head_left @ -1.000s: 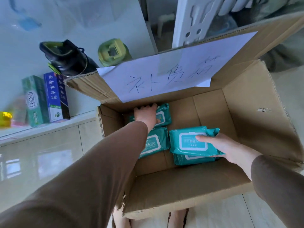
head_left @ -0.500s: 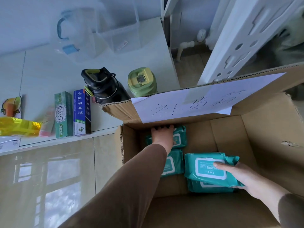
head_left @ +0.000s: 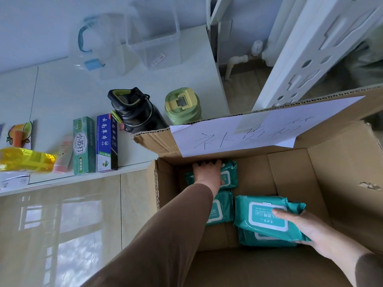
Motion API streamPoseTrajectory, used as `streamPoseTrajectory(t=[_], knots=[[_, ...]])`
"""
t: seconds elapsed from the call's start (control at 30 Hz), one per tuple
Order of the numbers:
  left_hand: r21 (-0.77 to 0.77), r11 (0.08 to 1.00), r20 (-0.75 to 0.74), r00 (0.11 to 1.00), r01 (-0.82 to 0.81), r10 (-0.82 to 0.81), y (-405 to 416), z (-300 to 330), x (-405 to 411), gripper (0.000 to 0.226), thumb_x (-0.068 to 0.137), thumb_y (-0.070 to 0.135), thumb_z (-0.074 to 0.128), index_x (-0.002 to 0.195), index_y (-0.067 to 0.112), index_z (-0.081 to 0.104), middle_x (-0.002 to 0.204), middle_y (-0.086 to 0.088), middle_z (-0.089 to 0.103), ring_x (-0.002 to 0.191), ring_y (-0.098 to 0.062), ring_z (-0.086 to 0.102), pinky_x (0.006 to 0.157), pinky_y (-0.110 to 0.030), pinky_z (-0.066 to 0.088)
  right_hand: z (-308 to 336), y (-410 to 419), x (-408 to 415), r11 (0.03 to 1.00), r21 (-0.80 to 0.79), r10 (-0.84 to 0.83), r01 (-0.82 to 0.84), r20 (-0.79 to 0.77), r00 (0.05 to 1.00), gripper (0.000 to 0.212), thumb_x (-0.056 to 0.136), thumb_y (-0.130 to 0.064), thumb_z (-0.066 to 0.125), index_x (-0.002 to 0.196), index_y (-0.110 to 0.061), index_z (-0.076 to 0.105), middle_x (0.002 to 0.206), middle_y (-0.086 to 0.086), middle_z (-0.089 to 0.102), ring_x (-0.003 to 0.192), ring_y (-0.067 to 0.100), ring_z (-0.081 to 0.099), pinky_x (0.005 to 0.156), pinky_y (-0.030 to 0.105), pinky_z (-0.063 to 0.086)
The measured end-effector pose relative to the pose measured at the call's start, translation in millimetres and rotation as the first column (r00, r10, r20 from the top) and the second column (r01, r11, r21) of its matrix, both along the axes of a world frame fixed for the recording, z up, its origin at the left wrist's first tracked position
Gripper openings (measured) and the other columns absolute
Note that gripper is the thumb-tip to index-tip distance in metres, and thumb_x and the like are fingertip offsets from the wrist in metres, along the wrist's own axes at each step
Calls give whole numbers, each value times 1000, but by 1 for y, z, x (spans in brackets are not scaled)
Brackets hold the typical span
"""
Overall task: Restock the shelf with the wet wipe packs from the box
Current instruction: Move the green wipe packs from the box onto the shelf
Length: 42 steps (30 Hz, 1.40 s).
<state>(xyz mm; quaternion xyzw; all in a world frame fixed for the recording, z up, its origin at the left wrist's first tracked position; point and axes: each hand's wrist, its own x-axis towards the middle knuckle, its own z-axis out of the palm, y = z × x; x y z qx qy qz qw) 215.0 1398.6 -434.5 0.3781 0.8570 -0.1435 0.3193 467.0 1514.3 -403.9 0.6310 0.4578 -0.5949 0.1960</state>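
head view, looking down into an open cardboard box (head_left: 342, 183) standing on a glossy tiled floor (head_left: 62, 224). all positions are given relative to the box. taped across its far flap is a white paper sheet (head_left: 248, 133) with handwritten characters. inside, against the far-left corner, lies a teal wet wipe pack (head_left: 229, 176); the left hand (head_left: 208, 174), reaching in from a brown sleeve (head_left: 161, 241), rests on top of this pack with its fingers curled over the far edge, which is shaded by the flap, so whether they grip it cannot be told. just nearer than that pack, partly hidden by the sleeve, lies a second pack (head_left: 222, 208). toward the middle of the box floor, the right hand (head_left: 310, 230) holds a top pack (head_left: 267, 216), thumb on its white lid and fingers under its right end, tilted slightly above a lower pack (head_left: 265, 240) on which it partly rests. outside the box, beyond its left wall, a white shelf (head_left: 83, 100) runs along the tiled wall. nearest the box's far-left corner stand a black bottle (head_left: 136, 110) and a green bottle (head_left: 182, 106); further left stand a blue toothpaste carton (head_left: 106, 141) and a green toothpaste carton (head_left: 84, 145), touching each other, then a pink tube (head_left: 63, 154) and a yellow packet (head_left: 24, 159). behind these, further from the box, sit a clear plastic bin (head_left: 155, 44) and a clear jug (head_left: 93, 46) with a blue handle. beyond the far-right flap rises a white panel (head_left: 310, 48) with cut-out holes.
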Motion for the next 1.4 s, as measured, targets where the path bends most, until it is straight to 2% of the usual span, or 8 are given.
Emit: streamPoseTrajectory(t=[0.23,0.4,0.7,0.8,0.93,1.07,1.3,1.4], knots=[[-12,1000,0,1000,-1,1,1,1,-1,65,88,48,64,142,26,34,138,-7,53,126,-34,48,100,-48,34,0,2,1,1000,-2,-20,20,2,1000,73,44,-47,89,106,-15,67,95,12,77,94,33,71,79,41,59],[-17,1000,5,1000,-1,1,0,2,-2,64,88,48,64,141,26,34,138,-6,53,126,-33,49,99,-47,34,3,1,1,1000,-12,-20,20,-12,1000,64,50,-42,89,105,-16,68,88,10,78,92,32,71,69,36,56],[-15,998,34,997,67,-66,1,9,2,65,89,48,64,143,29,35,137,-3,54,128,-30,48,101,-43,33,8,-1,0,999,-37,7,-7,-10,1000,64,53,-42,89,108,-15,70,88,9,79,93,31,73,76,38,56],[3,996,23,996,84,-84,-1,10,4,64,89,47,64,144,29,36,137,-1,55,128,-28,49,101,-42,33,8,-2,1,999,-14,-45,45,-10,999,66,52,-43,89,108,-15,68,92,12,78,95,32,71,82,42,57],[3,995,6,995,98,-98,-1,12,5,63,90,47,63,144,29,36,137,-2,55,128,-28,49,101,-41,34,9,-2,2,995,0,-102,102,-11,995,68,52,-44,88,109,-15,66,99,14,75,97,32,69,78,40,56],[8,994,-1,994,107,-107,0,12,4,64,89,47,63,144,29,35,138,-1,55,128,-27,50,100,-41,34,9,-3,4,992,9,-123,123,-6,992,67,53,-44,88,109,-14,65,100,14,75,98,32,69,86,44,57],[14,995,7,995,99,-99,1,10,2,63,90,47,62,144,29,35,136,-1,56,124,-27,52,96,-39,36,10,-5,4,991,28,-129,130,-24,991,61,58,-44,89,108,-16,66,97,13,77,96,32,70,84,42,56],[12,997,10,997,75,-75,2,10,3,61,90,45,63,143,28,37,133,-2,58,123,-29,54,96,-41,38,12,-5,1,988,45,-147,149,-38,988,58,55,-43,88,103,-17,68,90,10,77,92,30,70,77,39,55]])
